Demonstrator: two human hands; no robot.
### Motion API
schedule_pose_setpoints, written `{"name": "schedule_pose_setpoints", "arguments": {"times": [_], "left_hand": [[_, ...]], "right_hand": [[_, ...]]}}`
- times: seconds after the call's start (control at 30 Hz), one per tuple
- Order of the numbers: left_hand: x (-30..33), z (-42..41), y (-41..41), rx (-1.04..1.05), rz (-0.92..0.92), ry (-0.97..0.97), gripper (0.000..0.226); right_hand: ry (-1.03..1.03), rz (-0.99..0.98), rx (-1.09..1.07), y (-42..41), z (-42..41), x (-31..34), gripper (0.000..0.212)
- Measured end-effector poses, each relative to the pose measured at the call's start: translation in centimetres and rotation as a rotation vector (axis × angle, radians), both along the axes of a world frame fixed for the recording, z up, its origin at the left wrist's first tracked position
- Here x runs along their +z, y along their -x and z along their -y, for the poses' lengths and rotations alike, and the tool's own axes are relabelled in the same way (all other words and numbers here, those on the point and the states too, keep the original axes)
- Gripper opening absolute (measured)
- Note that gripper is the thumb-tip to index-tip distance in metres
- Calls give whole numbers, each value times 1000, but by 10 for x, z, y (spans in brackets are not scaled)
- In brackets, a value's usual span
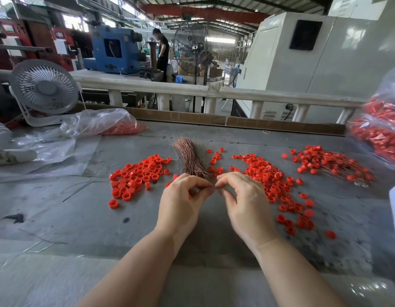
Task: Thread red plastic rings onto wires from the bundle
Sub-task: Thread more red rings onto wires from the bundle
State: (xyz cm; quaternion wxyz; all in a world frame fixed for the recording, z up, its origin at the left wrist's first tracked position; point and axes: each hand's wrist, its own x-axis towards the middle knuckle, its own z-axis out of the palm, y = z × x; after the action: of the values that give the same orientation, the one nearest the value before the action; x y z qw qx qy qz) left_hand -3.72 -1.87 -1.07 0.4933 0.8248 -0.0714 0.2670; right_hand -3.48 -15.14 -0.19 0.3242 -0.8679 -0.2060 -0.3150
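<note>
A copper-coloured wire bundle (189, 155) lies fanned out on the grey table, its near end just beyond my hands. Loose red plastic rings (136, 176) are heaped to its left, and a second spread of red rings (269, 176) lies to its right. My left hand (183, 200) has its fingers curled, pinching something small that the fingers mostly hide. My right hand (243, 196) pinches with thumb and forefinger right at the left hand's fingertips. The two hands meet fingertip to fingertip just in front of the bundle.
A pile of rings with wires through them (331, 165) lies at the right. Clear bags of red rings sit at the far left (108, 124) and right edge (382, 131). A white desk fan (43, 89) stands back left. Loose thin wires (81, 187) lie left.
</note>
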Motion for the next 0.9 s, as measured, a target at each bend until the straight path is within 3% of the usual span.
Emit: {"name": "schedule_pose_setpoints", "arguments": {"times": [0.3,0.57,0.9], "left_hand": [[0,2,1,83,11,-122,5],[2,1,1,96,-18,-77,6],[2,1,2,56,14,-116,7]], "right_hand": [[63,71,5,3,0,0,17],[51,66,-37,4,-1,1,19],[-6,-59,-29,3,0,2,15]]}}
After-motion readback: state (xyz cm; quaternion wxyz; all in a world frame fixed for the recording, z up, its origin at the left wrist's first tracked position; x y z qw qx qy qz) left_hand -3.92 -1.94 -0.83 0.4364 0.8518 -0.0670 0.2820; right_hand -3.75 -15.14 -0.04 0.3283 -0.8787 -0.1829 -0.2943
